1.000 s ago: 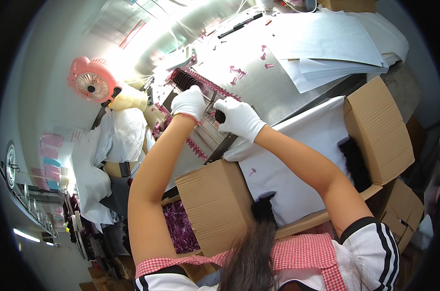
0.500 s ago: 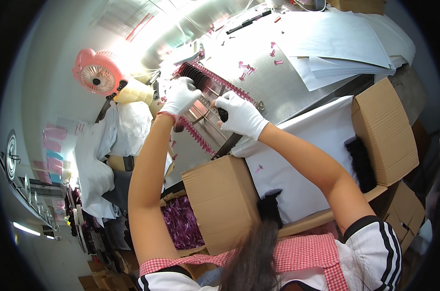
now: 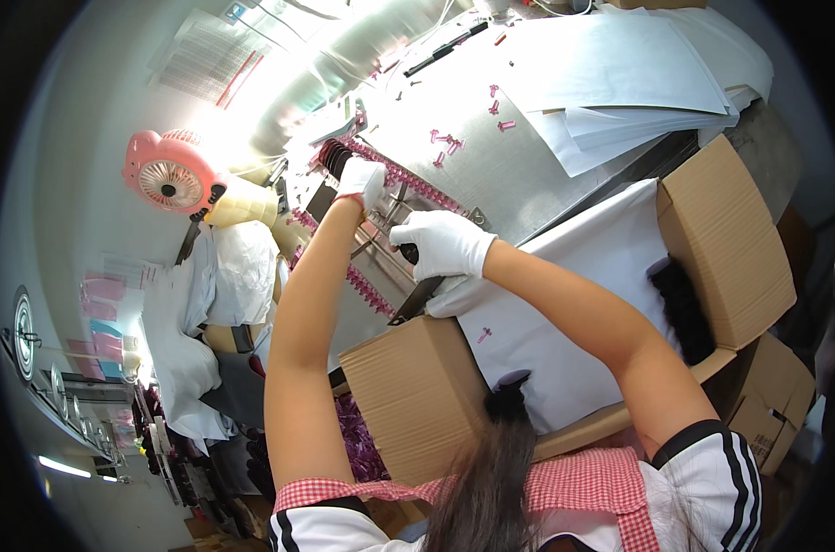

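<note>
Both my hands wear white gloves and work over a metal frame [image 3: 401,198] on the bench. Rows of pink clear plastic pieces [image 3: 371,293] line its two long sides. My left hand [image 3: 366,180] is beside a row of black rounded pieces [image 3: 333,156] at the frame's far end. Its fingers look curled, and what they hold is hidden. My right hand [image 3: 447,245], nearer the frame's close end, has its fingers closed round a small black rounded piece [image 3: 408,251]. Metal rods cross the frame between the hands.
An open cardboard box [image 3: 725,235] lined with white sheet stands at right, with black fluffy pieces [image 3: 680,308] inside. Purple pieces [image 3: 357,432] fill a box below. White sheets [image 3: 620,74], loose pink pieces [image 3: 449,143] and a pink fan [image 3: 173,175] are around.
The whole view has shifted slightly. My left hand has moved along the frame, closer to my right hand. My right hand still holds the black piece.
</note>
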`<state>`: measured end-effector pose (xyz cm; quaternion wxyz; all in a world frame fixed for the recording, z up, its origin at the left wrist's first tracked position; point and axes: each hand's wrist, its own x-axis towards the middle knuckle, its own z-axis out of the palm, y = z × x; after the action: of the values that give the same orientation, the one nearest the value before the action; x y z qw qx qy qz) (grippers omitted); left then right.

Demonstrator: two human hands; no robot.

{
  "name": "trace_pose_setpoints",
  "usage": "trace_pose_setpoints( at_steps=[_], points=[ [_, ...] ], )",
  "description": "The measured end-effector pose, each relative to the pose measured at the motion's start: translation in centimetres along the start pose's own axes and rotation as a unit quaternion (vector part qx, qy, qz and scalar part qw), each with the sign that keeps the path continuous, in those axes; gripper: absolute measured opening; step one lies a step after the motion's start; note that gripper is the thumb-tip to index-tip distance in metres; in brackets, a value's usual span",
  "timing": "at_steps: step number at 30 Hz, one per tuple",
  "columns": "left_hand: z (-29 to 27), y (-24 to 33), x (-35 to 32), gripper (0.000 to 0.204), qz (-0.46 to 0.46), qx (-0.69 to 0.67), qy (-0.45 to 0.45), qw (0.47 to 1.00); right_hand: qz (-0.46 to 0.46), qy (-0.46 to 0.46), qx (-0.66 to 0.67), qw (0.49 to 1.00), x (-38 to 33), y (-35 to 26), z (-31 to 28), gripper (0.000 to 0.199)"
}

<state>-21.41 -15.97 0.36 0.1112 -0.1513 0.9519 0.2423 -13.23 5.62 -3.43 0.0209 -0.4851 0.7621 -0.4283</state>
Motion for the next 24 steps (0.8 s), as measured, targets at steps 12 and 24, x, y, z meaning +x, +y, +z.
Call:
trace_pose_setpoints(
  at_steps=[12, 24],
  points=[
    [-0.8, 1.0, -11.2, 0.032, 0.117, 0.09, 0.02, 0.989, 0.052, 0.268, 0.096, 0.957, 1.9, -1.2, 2.3, 0.067],
    [-6.2, -4.7, -7.2, 0.036, 0.099, -0.047, -0.034, 0.993, 0.062, 0.099, 0.046, 0.992, 2.4, -1.3, 0.8, 0.05]
  ],
)
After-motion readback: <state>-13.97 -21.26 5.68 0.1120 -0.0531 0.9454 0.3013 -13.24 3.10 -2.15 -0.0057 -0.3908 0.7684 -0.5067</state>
